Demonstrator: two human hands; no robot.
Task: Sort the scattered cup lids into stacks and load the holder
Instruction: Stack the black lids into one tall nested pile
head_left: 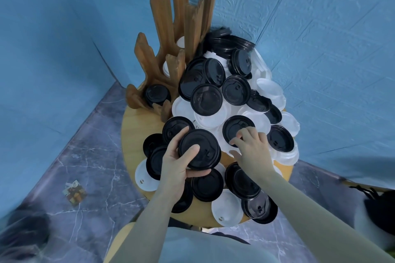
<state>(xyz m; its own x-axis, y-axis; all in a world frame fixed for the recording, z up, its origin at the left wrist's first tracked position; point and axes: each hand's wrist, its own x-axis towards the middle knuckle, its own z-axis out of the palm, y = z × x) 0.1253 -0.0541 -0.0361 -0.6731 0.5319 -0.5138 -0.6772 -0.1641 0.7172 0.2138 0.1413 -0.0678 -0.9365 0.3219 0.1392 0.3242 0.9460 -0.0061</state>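
Two hands. Left hand (177, 162) grips a small stack of black lids (199, 149), count unclear. Right hand (252, 147), fingers loose, touches one black lid (237, 127). Behind, the lid pile (226, 96) overlaps uncountably on the round counter (130, 134); wooden holder (162, 49) shows three part-filled slots.

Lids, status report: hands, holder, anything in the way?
Left hand grips black lid stack. Right hand reaching onto a black lid. Wooden holder partly loaded. Loose lids crowd table.

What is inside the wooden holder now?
The wooden holder has black lids in its front slot and white lids in the two slots behind, the rear ones half hidden. The posts hide how deep each stack goes.
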